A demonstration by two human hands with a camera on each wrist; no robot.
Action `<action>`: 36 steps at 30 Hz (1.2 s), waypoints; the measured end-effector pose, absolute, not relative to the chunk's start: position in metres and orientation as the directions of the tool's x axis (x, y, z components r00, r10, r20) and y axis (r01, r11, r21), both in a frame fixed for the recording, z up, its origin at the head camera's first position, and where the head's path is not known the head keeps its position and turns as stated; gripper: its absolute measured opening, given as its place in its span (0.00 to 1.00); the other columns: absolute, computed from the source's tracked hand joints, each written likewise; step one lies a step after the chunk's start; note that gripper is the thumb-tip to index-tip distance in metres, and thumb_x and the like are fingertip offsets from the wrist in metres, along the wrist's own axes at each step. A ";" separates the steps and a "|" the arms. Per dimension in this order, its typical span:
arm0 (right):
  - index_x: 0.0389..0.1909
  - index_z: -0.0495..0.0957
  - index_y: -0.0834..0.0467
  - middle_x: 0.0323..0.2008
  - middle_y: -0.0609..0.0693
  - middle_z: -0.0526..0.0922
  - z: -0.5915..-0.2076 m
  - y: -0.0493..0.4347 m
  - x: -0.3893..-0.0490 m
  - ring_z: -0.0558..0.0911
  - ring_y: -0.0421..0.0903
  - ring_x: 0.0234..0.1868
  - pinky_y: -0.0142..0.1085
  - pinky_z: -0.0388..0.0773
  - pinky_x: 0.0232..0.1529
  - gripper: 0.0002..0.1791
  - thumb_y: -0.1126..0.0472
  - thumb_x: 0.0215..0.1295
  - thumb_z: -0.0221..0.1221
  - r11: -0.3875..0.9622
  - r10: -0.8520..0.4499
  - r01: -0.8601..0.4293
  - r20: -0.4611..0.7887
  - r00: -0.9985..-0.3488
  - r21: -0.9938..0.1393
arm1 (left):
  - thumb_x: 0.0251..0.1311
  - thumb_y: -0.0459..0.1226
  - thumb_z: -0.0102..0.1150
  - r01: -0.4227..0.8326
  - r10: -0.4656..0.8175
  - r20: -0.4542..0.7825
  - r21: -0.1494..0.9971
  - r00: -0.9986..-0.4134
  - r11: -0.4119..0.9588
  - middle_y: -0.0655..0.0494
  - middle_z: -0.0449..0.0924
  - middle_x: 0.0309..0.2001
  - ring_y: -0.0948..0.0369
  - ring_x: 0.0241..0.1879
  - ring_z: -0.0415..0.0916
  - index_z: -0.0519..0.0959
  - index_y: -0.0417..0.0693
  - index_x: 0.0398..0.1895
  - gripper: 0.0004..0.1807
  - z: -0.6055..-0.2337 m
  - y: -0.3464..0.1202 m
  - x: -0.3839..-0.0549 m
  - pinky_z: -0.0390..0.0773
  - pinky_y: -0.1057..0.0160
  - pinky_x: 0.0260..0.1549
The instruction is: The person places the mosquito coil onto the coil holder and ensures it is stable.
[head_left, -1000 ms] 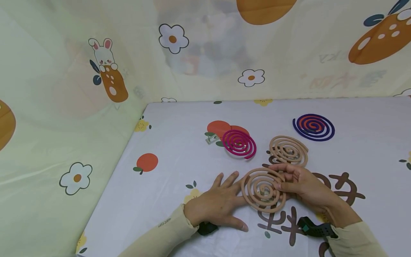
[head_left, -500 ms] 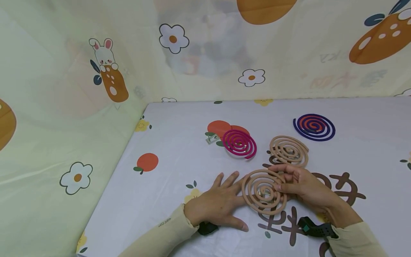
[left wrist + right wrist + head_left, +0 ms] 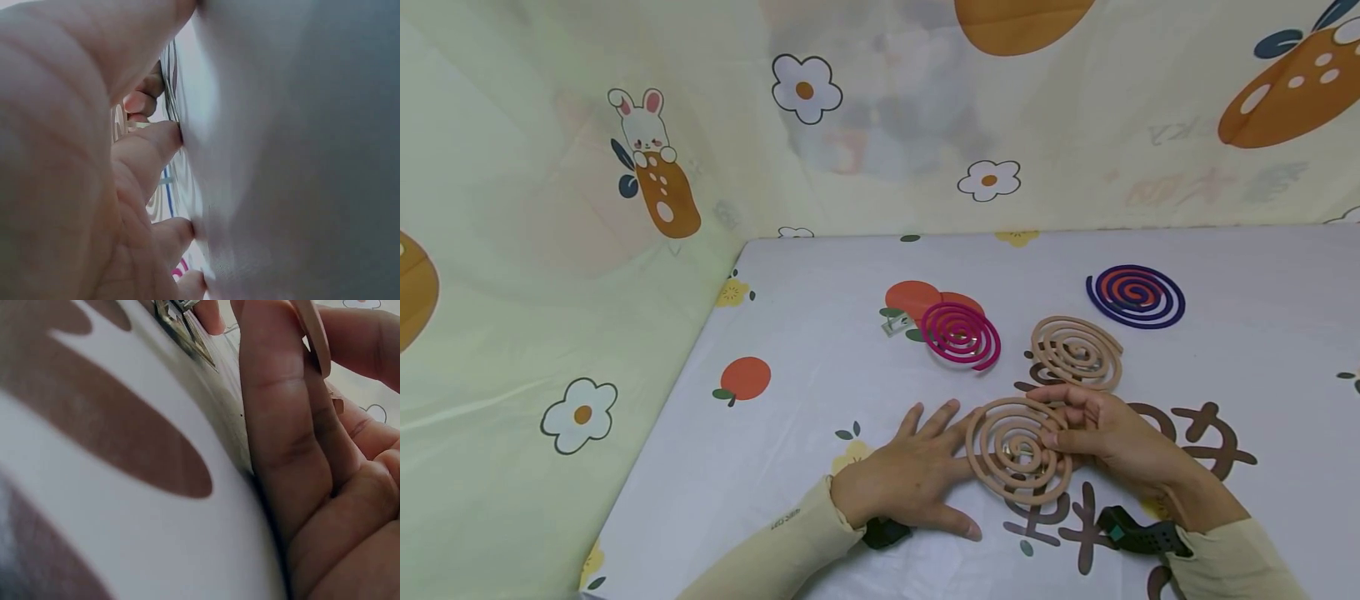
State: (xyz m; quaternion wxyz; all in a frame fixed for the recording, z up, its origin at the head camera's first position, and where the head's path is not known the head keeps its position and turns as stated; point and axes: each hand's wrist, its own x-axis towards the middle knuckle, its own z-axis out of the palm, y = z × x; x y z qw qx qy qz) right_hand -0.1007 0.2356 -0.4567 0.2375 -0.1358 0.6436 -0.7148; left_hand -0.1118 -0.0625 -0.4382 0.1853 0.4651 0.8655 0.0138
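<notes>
A tan mosquito coil [image 3: 1000,410] is tilted just above the table in the head view, its right rim pinched by my right hand [image 3: 1112,437]. Under the coil's middle stands a small metal coil stand [image 3: 1018,450], also seen as a thin metal piece [image 3: 187,328] in the right wrist view. My left hand [image 3: 910,479] lies with spread fingers on the cloth, its index finger reaching under the coil's left rim; the fingertip is partly hidden. The left wrist view shows fingertips [image 3: 184,228] pressing on the surface.
Behind my hands lie a second tan coil [image 3: 1060,337], a magenta coil [image 3: 958,308] and a dark blue and orange coil [image 3: 1172,304]. Another small metal stand [image 3: 895,325] lies left of the magenta one. A printed curtain [image 3: 880,200] hangs behind and left of the table.
The tan coil in my right hand has dropped slightly toward me. Its tilt has shifted a little. My left hand stays in place.
</notes>
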 end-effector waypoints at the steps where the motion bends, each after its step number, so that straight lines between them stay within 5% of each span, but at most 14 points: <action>1: 0.71 0.63 0.69 0.40 0.54 0.87 -0.457 0.236 -0.101 0.87 0.44 0.40 0.35 0.86 0.44 0.28 0.73 0.73 0.59 -0.056 -0.515 0.163 -0.111 -0.850 -0.985 | 0.58 0.76 0.55 0.800 0.810 -0.311 0.197 -0.498 0.567 0.56 0.31 0.86 0.48 0.84 0.27 0.51 0.77 0.83 0.51 -0.438 -0.062 -0.112 0.39 0.33 0.76; 36: 0.70 0.57 0.77 0.38 0.54 0.86 -0.458 0.236 -0.102 0.87 0.44 0.35 0.37 0.86 0.39 0.30 0.73 0.74 0.57 -0.045 -0.546 0.120 -0.076 -0.834 -0.992 | 0.58 0.75 0.55 0.809 0.821 -0.292 0.198 -0.491 0.554 0.54 0.33 0.86 0.47 0.84 0.28 0.49 0.79 0.82 0.51 -0.440 -0.063 -0.113 0.41 0.32 0.76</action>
